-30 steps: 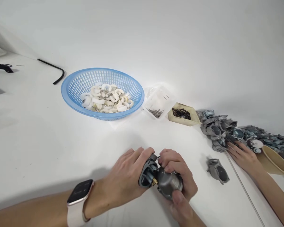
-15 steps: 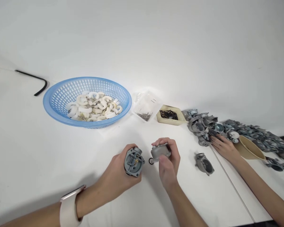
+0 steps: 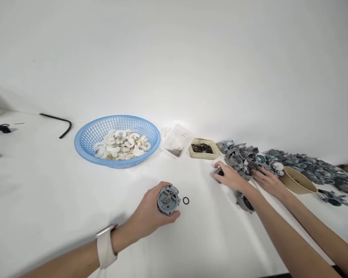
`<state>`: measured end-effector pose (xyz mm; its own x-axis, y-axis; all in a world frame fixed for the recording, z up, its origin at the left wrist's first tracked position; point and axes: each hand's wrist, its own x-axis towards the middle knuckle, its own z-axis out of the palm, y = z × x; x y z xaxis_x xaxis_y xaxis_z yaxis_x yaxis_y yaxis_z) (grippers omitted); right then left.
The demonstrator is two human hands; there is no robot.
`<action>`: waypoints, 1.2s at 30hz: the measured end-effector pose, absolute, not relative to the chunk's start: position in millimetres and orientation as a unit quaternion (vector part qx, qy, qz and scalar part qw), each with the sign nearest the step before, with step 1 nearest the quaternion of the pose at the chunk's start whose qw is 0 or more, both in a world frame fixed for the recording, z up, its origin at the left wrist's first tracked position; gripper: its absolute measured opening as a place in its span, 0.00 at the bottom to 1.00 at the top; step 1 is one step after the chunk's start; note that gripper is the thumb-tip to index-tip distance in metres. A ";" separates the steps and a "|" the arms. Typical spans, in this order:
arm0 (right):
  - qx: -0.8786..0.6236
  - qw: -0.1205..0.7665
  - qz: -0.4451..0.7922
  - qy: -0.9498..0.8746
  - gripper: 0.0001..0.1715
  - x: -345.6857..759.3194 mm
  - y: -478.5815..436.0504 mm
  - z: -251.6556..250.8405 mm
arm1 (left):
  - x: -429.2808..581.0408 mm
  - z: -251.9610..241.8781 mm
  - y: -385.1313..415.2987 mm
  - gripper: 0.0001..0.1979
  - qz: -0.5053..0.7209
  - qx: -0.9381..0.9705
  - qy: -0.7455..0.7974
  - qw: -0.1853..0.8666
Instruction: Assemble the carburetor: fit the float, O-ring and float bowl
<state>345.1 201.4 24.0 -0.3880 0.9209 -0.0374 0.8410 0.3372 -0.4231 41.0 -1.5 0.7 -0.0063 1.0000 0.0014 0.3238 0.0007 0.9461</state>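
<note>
A grey metal carburetor body (image 3: 168, 200), its open side with brass parts facing up, is gripped in my left hand (image 3: 150, 206). Just to its right a small black ring (image 3: 186, 200) lies on the white table. My right hand (image 3: 227, 175) reaches to the right of the ring and has its fingers round a grey metal bowl (image 3: 219, 174), partly hidden by them. That bowl is close to the near left edge of a heap of grey metal parts (image 3: 240, 154). Under my right forearm another grey metal part (image 3: 244, 202) lies on the table, partly covered.
A blue basket (image 3: 82, 148) holds white floats. Beside it are a clear tray (image 3: 178, 135) with pins and a cream tray (image 3: 194, 154) with black rings. Another person's hand (image 3: 268, 181) touches the heap near a tan container (image 3: 300, 187). A bent black rod (image 3: 62, 120) lies left.
My right hand has moved away from my left hand, to the right and forward, with the metal bowl. My left hand still holds the carburetor body. The whole view has shifted slightly.
</note>
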 end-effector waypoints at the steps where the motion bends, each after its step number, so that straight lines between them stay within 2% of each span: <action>1: -0.532 0.096 0.192 -0.819 0.13 348.5 208.9 26.6 | 40.5 0.5 -1.4 0.29 0.413 0.576 0.576 0.407; 6: -0.449 0.129 0.176 -0.867 0.11 342.0 217.6 47.8 | 38.8 -4.9 0.0 0.31 0.422 0.581 0.575 0.392; 10: -0.352 0.172 0.185 -0.901 0.08 298.4 171.3 64.2 | 38.7 -7.5 1.6 0.30 0.422 0.590 0.570 0.386; 14: -0.248 0.123 0.285 -0.918 0.07 246.8 106.0 62.3 | 39.5 -7.3 1.8 0.29 0.402 0.608 0.579 0.364; 17: -0.266 0.153 0.311 -0.899 0.06 226.7 78.2 51.7 | 40.7 -6.7 1.1 0.25 0.386 0.628 0.586 0.337; 20: -0.303 0.185 0.306 -0.883 0.08 221.1 70.9 41.9 | 42.1 -7.1 0.9 0.25 0.378 0.630 0.601 0.316; 25: -0.311 0.181 0.273 -0.892 0.09 217.2 68.5 37.2 | 41.7 -9.1 2.3 0.23 0.381 0.626 0.595 0.331; 29: -0.319 0.179 0.256 -0.895 0.10 213.5 65.6 39.2 | 38.2 -8.4 3.0 0.33 0.395 0.600 0.590 0.370; 30: -0.323 0.179 0.252 -0.895 0.10 213.1 65.2 39.6 | 37.4 -7.7 3.0 0.33 0.398 0.595 0.587 0.378; 33: -0.332 0.175 0.243 -0.894 0.10 213.4 64.6 40.0 | 35.8 -5.2 3.3 0.24 0.407 0.593 0.575 0.390; 36: -0.337 0.174 0.237 -0.894 0.08 214.4 64.5 39.7 | 35.3 -3.9 4.0 0.21 0.412 0.597 0.567 0.391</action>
